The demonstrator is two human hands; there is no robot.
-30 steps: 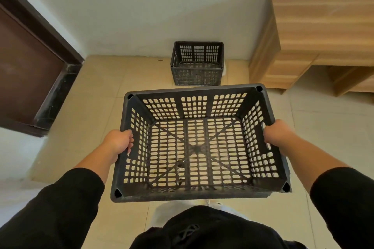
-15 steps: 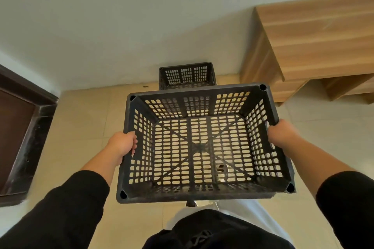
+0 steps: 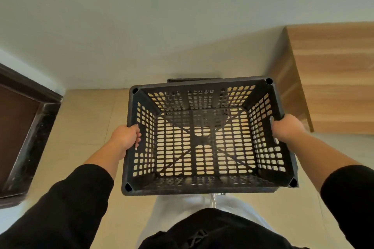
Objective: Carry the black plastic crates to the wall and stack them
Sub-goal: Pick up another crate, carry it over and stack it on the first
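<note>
I hold an empty black slotted plastic crate [image 3: 204, 185] level in front of me, open side up. My left hand [image 3: 126, 137] grips its left side handle and my right hand [image 3: 287, 128] grips its right side handle. A second black crate [image 3: 193, 80] stands on the floor against the white wall [image 3: 141, 26]. Only a strip of its far rim shows above the held crate's far edge; the rest is hidden beneath the held crate.
A wooden cabinet [image 3: 332, 79] stands against the wall just right of the crates. A dark brown door with its frame [image 3: 24, 127] is on the left. Beige floor tiles [image 3: 87, 119] lie between the door and the crates.
I have moved closer to the wall. The crate on the floor has slid almost wholly out of sight behind and under the crate I carry. Both hands keep their grip.
</note>
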